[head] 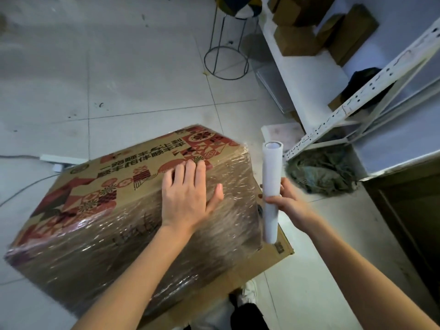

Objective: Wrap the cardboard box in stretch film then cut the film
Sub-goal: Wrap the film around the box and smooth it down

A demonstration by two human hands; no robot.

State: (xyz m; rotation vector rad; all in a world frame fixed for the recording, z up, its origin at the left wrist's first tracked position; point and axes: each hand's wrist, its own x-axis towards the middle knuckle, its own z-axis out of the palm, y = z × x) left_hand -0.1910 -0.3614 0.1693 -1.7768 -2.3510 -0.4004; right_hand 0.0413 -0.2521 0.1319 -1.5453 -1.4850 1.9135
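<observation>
A large brown cardboard box (pixel 100 201) with red printed patterns stands on the tiled floor, its near face and right end covered in shiny stretch film. My left hand (pixel 188 194) lies flat on the film near the box's upper right edge, fingers straight. My right hand (pixel 287 201) grips a white roll of stretch film (pixel 271 177), held upright just beside the box's right end. Film runs from the roll onto the box.
A white metal shelf (pixel 316 75) with small cardboard boxes stands at the right. A wire-legged stool (pixel 226 44) is behind the box. A dark net bundle (pixel 321 172) lies under the shelf. A white power strip (pixel 62 160) and cable lie at the left.
</observation>
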